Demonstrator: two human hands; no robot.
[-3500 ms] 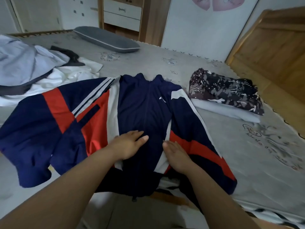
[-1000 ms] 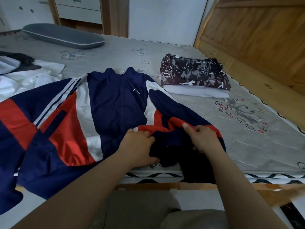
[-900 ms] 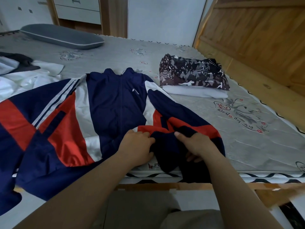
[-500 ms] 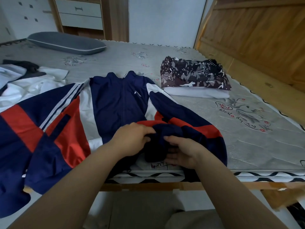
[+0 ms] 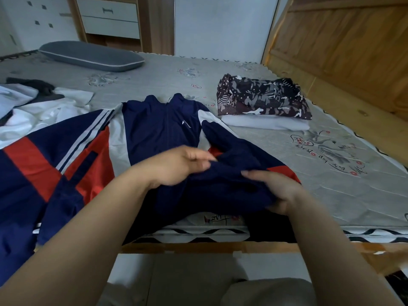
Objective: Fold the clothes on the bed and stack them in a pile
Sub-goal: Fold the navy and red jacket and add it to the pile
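Note:
A navy, red and white track jacket lies front up across the near side of the bed, collar away from me. Its right sleeve is bunched up near the bed's front edge. My left hand grips the upper part of that bunched sleeve, its fingers blurred. My right hand holds the sleeve's lower end from the right side, fingers curled under the dark cloth. A folded pile, a camouflage-print garment on top of a white one, sits to the right of the jacket.
Unfolded white and dark clothes lie in a heap at the far left. A grey pillow lies at the back. A wooden headboard rises on the right. The bed's wooden front rail runs just below my hands.
Both hands have gathered the jacket's right sleeve into a bunch and lifted it slightly toward the jacket's middle. The right hand slid lower under the cloth.

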